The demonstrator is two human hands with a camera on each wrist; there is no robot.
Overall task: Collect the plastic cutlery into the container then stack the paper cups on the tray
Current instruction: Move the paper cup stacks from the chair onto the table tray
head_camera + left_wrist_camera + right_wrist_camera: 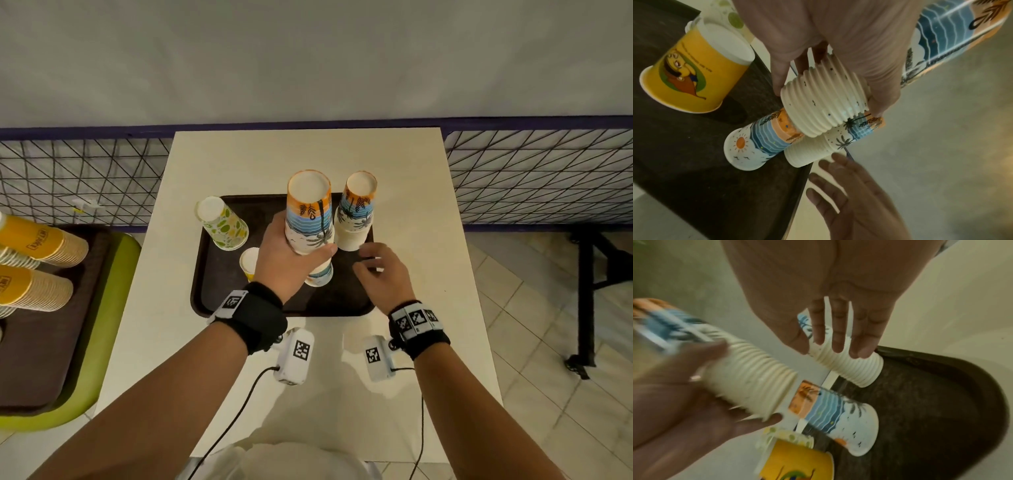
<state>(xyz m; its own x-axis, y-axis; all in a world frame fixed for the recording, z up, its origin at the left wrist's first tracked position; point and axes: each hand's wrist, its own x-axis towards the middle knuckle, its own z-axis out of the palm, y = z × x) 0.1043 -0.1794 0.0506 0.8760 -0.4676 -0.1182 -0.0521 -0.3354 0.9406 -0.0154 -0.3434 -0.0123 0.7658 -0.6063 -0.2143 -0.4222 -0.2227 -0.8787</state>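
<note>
A dark brown tray (222, 291) lies on the cream table. My left hand (284, 250) grips an upside-down stack of palm-print paper cups (310, 209), tilted, its lower rim over the top of a single palm-print cup (320, 274) standing inverted on the tray. The left wrist view shows the ribbed stack (824, 100) meeting that cup (760, 144). My right hand (376, 270) is open, fingers straight, close beside the base of a second palm-print stack (356, 212) at the tray's back right; contact is unclear. No cutlery is in view.
A green-leaf cup (224, 222) and a yellow cup (249, 262), partly hidden by my left hand, stand inverted on the tray's left. To the left, another tray on a green seat carries stacks of yellow cups (34, 246). A wire fence (85, 178) runs behind the table.
</note>
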